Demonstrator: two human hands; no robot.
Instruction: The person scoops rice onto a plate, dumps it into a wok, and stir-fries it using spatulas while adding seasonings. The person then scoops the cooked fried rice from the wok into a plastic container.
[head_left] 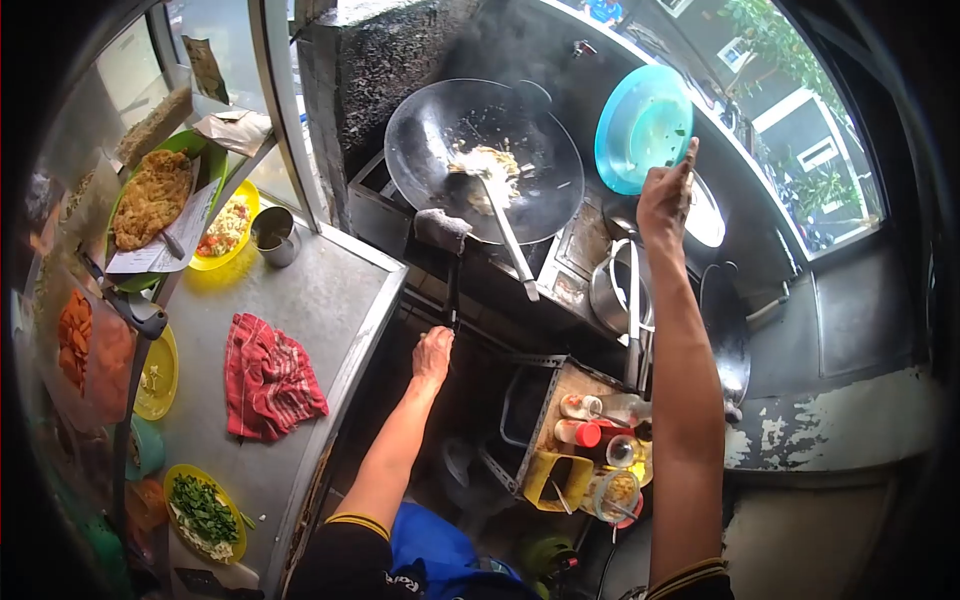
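Observation:
My right hand [664, 205] is raised at the right of the stove, its fingers gripping the rim of a turquoise plastic bowl [630, 135]. Tilted, the bowl has a few green leaf bits stuck inside. Lower down, my left hand [433, 354] is closed around the end of a black handle [454, 290] that runs up to a cloth-wrapped part [442, 230] at the wok's near rim. Steam rises from the dark wok [420, 140], where pale food [492, 168] lies in the middle. A spatula [512, 240] rests in it, its handle over the rim.
On the metal counter [340, 270] at left are a red checked cloth [270, 378], a metal cup [275, 238] and a yellow plate of chopped greens [205, 515]. A pot [608, 290] stands right of the wok. Several seasoning jars [578, 432] crowd a small shelf below.

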